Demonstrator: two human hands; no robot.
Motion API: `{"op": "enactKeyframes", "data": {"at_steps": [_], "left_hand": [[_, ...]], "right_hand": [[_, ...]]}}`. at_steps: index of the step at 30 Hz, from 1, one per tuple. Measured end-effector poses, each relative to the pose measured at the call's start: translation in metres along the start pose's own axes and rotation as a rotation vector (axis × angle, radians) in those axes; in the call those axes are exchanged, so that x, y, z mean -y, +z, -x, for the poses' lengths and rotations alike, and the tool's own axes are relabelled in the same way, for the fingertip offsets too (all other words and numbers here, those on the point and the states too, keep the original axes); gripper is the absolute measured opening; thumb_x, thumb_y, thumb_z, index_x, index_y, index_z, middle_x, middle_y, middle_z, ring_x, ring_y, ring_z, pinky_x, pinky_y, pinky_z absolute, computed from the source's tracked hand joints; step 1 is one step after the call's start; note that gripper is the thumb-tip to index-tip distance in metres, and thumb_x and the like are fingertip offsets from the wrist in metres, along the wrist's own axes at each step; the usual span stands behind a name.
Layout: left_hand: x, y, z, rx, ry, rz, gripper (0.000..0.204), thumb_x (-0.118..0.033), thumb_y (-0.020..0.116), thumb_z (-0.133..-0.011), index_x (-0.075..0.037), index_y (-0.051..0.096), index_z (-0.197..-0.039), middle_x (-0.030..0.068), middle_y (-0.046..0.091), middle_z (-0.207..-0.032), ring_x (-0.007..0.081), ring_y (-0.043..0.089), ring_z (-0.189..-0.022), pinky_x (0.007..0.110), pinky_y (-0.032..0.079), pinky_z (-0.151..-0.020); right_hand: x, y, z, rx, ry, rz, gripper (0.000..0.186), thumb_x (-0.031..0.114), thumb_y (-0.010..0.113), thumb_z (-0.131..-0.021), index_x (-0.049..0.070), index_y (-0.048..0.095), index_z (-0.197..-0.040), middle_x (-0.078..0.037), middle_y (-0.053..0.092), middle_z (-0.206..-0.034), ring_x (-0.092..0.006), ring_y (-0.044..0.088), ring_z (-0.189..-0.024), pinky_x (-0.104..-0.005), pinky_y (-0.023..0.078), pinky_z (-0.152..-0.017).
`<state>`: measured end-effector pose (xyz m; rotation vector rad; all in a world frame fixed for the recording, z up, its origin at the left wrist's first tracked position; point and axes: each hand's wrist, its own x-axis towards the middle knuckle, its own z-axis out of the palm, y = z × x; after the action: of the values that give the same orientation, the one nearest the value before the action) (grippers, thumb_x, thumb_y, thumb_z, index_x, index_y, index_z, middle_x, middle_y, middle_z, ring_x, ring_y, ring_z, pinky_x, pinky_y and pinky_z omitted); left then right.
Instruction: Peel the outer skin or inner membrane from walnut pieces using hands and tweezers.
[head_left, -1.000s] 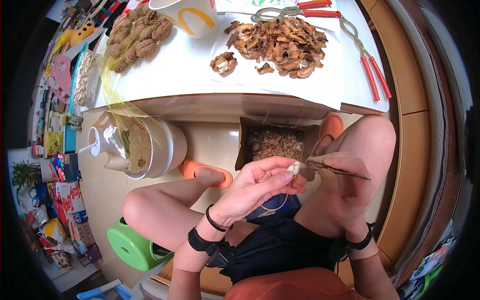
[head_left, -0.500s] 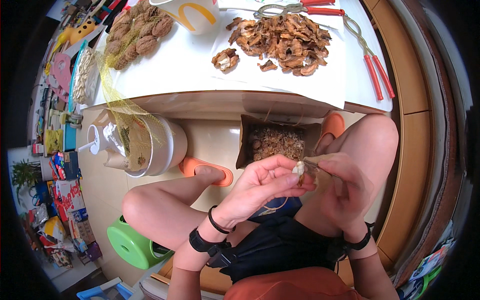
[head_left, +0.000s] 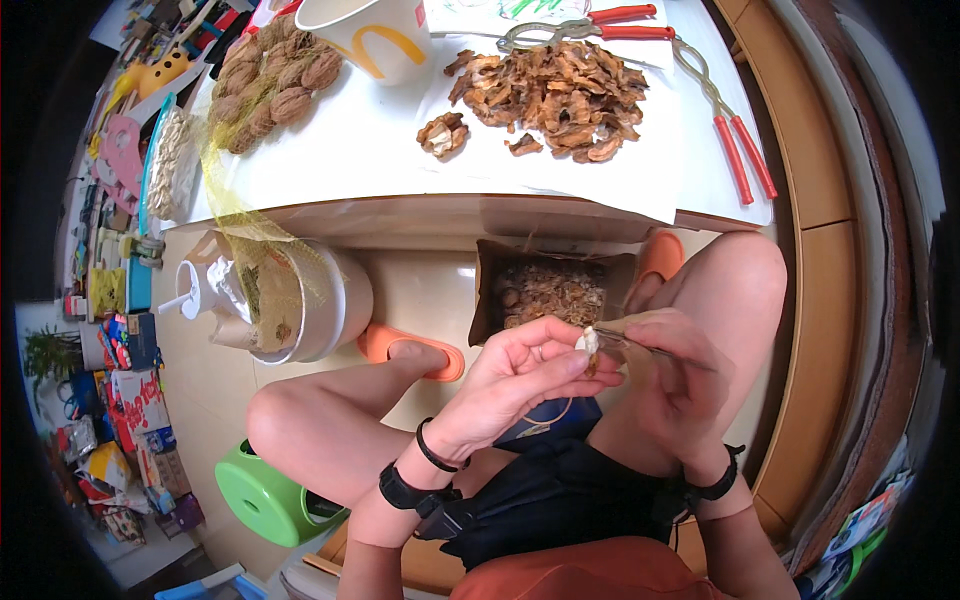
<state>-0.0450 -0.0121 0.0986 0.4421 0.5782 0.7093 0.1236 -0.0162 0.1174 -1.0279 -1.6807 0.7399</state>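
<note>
My left hand (head_left: pixel 530 380) pinches a small pale nut piece (head_left: pixel 587 345) with brown skin hanging from it, between my knees. My right hand (head_left: pixel 680 370), blurred by motion, is closed on a thin metal tool (head_left: pixel 638 343) whose tip meets that piece. Just beyond my hands a brown paper bag (head_left: pixel 480 290) holds shell bits and skins (head_left: pixel 545 290). On the white table (head_left: pixel 330 170) are a heap of brown walnut pieces (head_left: pixel 550 100) on white paper, a separate cracked piece (head_left: pixel 440 135) and whole walnuts (head_left: pixel 290 75) in yellow netting.
A large paper cup (head_left: pixel 390 45) and red-handled nut crackers (head_left: pixel 740 155) lie on the table. A white bin (head_left: pixel 335 320) stands below left, near a green stool (head_left: pixel 255 485). Orange slippers (head_left: pixel 440 360), a cluttered surface (head_left: pixel 130 400) at left and wooden panels (head_left: pixel 820 280) at right surround me.
Both hands have shifted a little and keep working at the pale piece. The right hand and tool appear smeared at slightly different angles in each frame.
</note>
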Motion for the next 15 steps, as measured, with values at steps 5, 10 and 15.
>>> {"op": "enactKeyframes", "data": {"at_steps": [5,10,15], "left_hand": [[-0.001,0.002,-0.001,-0.035,0.015,-0.031,0.017,-0.008,0.044,-0.087,0.002,0.049,-0.100,0.0152,0.057,-0.098,0.0239,0.057,-0.093,0.032,0.046,-0.082],[0.004,0.002,-0.001,-0.078,0.074,-0.032,0.020,-0.008,0.044,-0.087,0.003,0.050,-0.103,0.0142,0.058,-0.097,0.0224,0.057,-0.093,0.031,0.046,-0.082],[0.009,-0.003,-0.002,-0.140,0.122,-0.148,0.022,-0.008,0.045,-0.087,0.003,0.050,-0.105,0.0123,0.057,-0.098,0.0187,0.057,-0.089,0.028,0.045,-0.079]], "right_hand": [[-0.001,0.002,0.006,-0.028,0.164,-0.110,0.021,-0.010,0.052,-0.073,-0.002,0.051,-0.092,-0.013,0.056,-0.084,-0.0226,0.058,-0.073,-0.0268,0.046,-0.065],[-0.007,0.000,0.008,-0.039,0.181,-0.085,0.019,-0.010,0.050,-0.076,-0.003,0.049,-0.093,-0.013,0.055,-0.086,-0.0183,0.056,-0.076,-0.0242,0.045,-0.066],[-0.003,0.003,0.010,-0.130,0.366,-0.260,0.016,-0.007,0.048,-0.080,-0.003,0.047,-0.095,-0.010,0.053,-0.089,-0.0141,0.055,-0.082,-0.0224,0.045,-0.071]]}}
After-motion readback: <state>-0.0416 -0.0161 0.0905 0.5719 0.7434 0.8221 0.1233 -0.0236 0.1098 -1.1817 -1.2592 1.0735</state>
